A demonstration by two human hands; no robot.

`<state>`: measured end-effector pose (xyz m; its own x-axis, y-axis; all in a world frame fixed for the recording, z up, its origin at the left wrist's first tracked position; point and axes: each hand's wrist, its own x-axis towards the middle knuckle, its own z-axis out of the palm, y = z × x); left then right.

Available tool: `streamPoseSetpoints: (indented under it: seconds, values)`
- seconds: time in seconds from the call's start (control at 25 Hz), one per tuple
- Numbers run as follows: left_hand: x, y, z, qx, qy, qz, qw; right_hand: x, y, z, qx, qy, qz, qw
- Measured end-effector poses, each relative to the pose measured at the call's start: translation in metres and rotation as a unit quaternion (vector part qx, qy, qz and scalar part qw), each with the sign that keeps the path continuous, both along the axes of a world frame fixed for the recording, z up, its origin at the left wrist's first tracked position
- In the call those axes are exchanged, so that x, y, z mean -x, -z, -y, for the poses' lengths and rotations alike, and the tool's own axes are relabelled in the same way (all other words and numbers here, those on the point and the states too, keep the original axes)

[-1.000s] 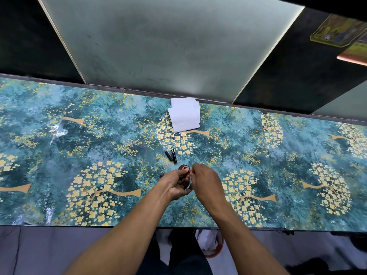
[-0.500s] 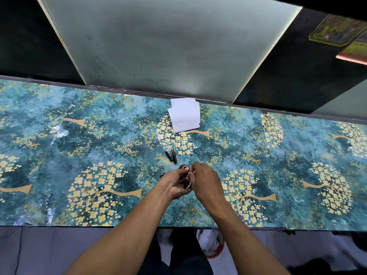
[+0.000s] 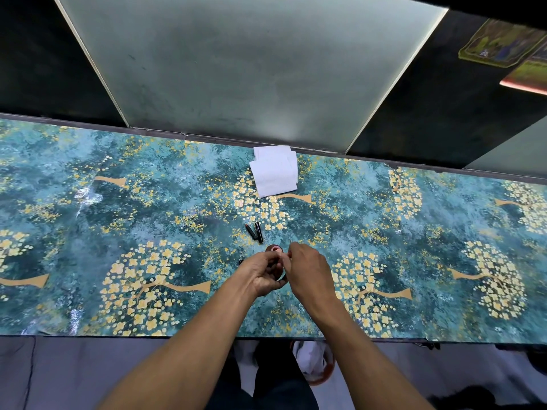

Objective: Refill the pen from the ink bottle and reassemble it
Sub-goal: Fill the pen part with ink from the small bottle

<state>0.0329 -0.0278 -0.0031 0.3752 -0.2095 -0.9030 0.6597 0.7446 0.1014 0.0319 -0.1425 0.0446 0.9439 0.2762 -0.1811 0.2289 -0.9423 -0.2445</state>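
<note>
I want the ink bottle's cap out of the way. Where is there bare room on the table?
Bare stretches lie left of the left hand and right of the right hand. It is crowded straight ahead: the ink bottle, two black pen parts, then the white tissues near the far edge.

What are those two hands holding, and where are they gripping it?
Both hands, left hand and right hand, close on a small round bottle. Their fingers hide the exact grip.

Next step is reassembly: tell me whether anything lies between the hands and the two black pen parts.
Nothing visible does. The pen parts lie on bare table just beyond the left hand and right hand; the tissues sit farther back.
</note>
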Motion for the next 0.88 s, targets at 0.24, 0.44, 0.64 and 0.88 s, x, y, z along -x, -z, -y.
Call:
streamPoseSetpoints:
  seconds: [0.24, 0.44, 0.64, 0.88]
  values:
    - [0.0002, -0.0001, 0.0002, -0.002, 0.011, 0.001, 1.000, 0.0003, -0.0008, 0.0011, -0.006, -0.026, -0.012, 1.000]
    - [-0.0005, -0.0007, 0.0012, -0.016, 0.017, 0.007, 1.000, -0.0014, 0.0009, -0.0008, 0.009, -0.008, -0.020, 1.000]
    - [-0.0016, 0.0024, -0.0004, -0.005, 0.002, -0.001, 1.000, 0.0025, 0.0002, 0.0015, -0.003, -0.026, -0.015, 1.000]
    - [0.0001, -0.0004, 0.0009, -0.015, 0.013, 0.003, 1.000, -0.0022, -0.0012, -0.0020, 0.003, -0.019, -0.019, 1.000]
